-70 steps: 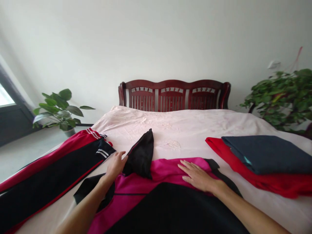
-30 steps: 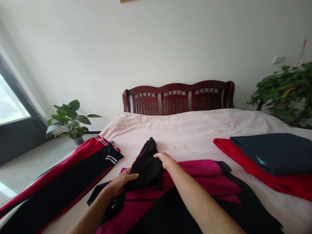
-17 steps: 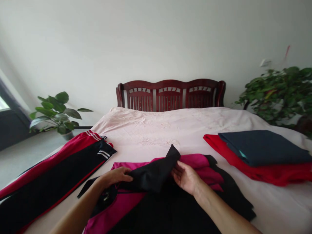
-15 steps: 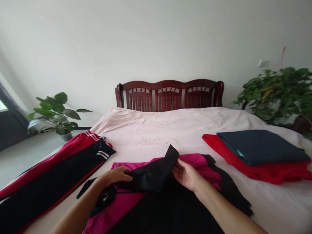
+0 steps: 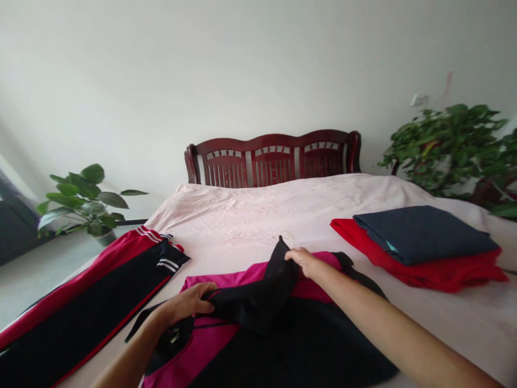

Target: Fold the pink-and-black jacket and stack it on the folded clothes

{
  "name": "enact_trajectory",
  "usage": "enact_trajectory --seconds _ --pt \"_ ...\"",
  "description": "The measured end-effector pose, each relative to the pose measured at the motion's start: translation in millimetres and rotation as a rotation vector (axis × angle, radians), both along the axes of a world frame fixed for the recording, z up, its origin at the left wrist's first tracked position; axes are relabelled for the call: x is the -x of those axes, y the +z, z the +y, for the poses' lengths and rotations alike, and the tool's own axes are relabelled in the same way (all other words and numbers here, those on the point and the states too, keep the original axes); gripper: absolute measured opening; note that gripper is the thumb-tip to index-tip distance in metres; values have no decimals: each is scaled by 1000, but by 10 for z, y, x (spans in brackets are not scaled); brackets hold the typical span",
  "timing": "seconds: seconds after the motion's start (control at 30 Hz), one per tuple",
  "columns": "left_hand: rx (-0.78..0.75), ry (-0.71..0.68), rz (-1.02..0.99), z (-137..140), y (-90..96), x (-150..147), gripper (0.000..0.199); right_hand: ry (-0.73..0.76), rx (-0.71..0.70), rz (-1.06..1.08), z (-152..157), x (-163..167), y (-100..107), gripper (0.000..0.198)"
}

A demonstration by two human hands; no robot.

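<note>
In front of me a black and magenta garment (image 5: 242,358), jacket-like, is spread on the pink bed sheet (image 5: 226,218). A black flap of it (image 5: 258,302), perhaps a sleeve or collar, is raised between my hands. My left hand (image 5: 191,303) pinches the flap's left end above the magenta part. Farther right, my right hand (image 5: 301,260) grips the flap near its upright pointed tip, thumb on top. Parts of the garment are hidden under my right forearm. A small shiny mark shows on the black cloth below my left wrist.
Red and navy striped clothing (image 5: 89,285) lies on the left side. To the right is a folded stack, dark blue cloth (image 5: 424,234) over red cloth (image 5: 428,277). A wooden headboard (image 5: 272,159) stands behind, with potted plants (image 5: 86,202) on both sides.
My right hand has shifted from under the flap's edge to a grip near its tip from above. My left hand has moved slightly left and down. The view has shifted slightly.
</note>
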State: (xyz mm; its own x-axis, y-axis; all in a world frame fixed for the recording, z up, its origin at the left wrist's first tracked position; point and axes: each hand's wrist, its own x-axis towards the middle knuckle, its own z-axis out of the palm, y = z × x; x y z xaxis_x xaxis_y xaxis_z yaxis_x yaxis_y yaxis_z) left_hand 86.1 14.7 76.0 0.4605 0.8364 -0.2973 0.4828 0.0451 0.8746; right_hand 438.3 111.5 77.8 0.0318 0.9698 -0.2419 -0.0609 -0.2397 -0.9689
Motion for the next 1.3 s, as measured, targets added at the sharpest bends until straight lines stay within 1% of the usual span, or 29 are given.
enact_trajectory --seconds 0.1,0.17,0.2,0.23,0.3,0.37,0.4,0.5,0.6,0.67,0.7,0.77,0.83,0.87,0.93,1.0,1.03,1.1,1.17,1.23,1.3 --pt "38 -3 -154 6 67 90 24 -101 -89 165 -124 -133 73 19" --pt "-6 33 -174 39 82 119 29 -183 -153 348 -256 -297 69 17" --pt "-41 42 -136 64 72 118 32 -225 -146 459 -327 -388 43 18" --pt "-86 35 -53 94 52 107 34 -264 -106 563 -398 -479 2 19" --pt "-188 -13 178 150 -15 63 33 -322 43 682 -521 -647 -105 19" --pt "-276 -47 366 184 -86 19 26 -337 182 659 -603 -785 -200 19" --pt "-308 -45 416 189 -114 6 22 -333 222 637 -626 -842 -231 19" --pt "-352 -28 458 169 -146 23 18 -291 293 587 -635 -961 -237 17" --pt "-393 -13 492 150 -138 98 19 -211 324 479 -572 -993 -181 9" --pt "-436 -3 514 156 -140 140 21 -176 358 336 -506 -960 -166 20" --pt "-456 -3 521 163 -143 151 23 -179 378 266 -470 -928 -170 25" --pt "-481 -12 522 178 -137 152 26 -221 402 173 -404 -847 -194 27" --pt "-494 -16 509 185 -97 130 29 -280 387 158 -357 -769 -215 22" --pt "-503 -11 499 183 -63 116 32 -306 356 171 -343 -742 -218 18" --pt "-533 17 470 177 21 87 36 -348 256 209 -338 -730 -208 13" --pt "-570 56 445 178 83 62 40 -385 145 257 -357 -779 -195 14" --pt "-582 72 445 185 91 49 40 -407 113 271 -372 -821 -195 15" --pt "-568 92 508 214 40 22 38 -449 124 269 -404 -918 -208 18" --pt "-522 97 609 254 -88 -9 33 -459 196 238 -432 -1007 -229 19" --pt "-493 102 682 297 -242 -42 29 -421 257 207 -446 -1069 -236 16" --pt "-499 112 707 330 -359 -77 26 -375 280 182 -442 -1105 -223 12"
